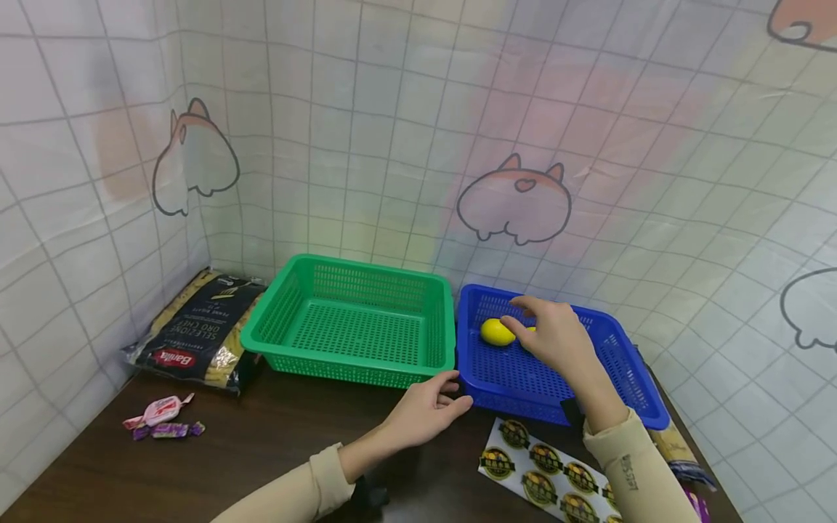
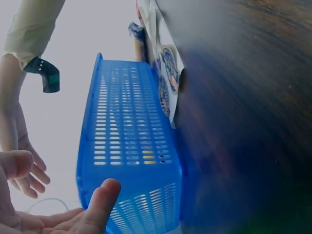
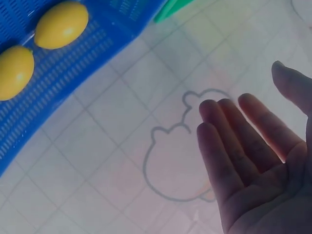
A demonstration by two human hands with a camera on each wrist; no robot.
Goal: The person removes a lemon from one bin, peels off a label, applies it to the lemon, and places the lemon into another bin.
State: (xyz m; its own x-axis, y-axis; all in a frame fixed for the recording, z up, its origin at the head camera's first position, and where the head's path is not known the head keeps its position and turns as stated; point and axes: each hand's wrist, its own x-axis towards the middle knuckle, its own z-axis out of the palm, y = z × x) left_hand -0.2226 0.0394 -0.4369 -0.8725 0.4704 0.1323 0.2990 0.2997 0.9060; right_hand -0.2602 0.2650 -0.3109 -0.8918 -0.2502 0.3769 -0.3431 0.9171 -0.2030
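At the tabletop's left edge you have one pasta bag (image 1: 199, 330) and two candies (image 1: 162, 419). One green basket (image 1: 356, 319) sits beside one blue basket (image 1: 516, 370). Your left hand (image 1: 428, 410) rests relaxed at the blue basket's front-left corner, holding nothing. Your right hand (image 1: 552, 335) hovers released over two lemons (image 3: 61, 23) inside. One sticker sheet (image 1: 549, 472) lies at the front edge.

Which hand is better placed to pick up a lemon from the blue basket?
Right, most likely. The right hand hovers open over the blue basket, just beside the lemons. The left hand rests outside at the basket's near corner, so it would have to reach over the wall.
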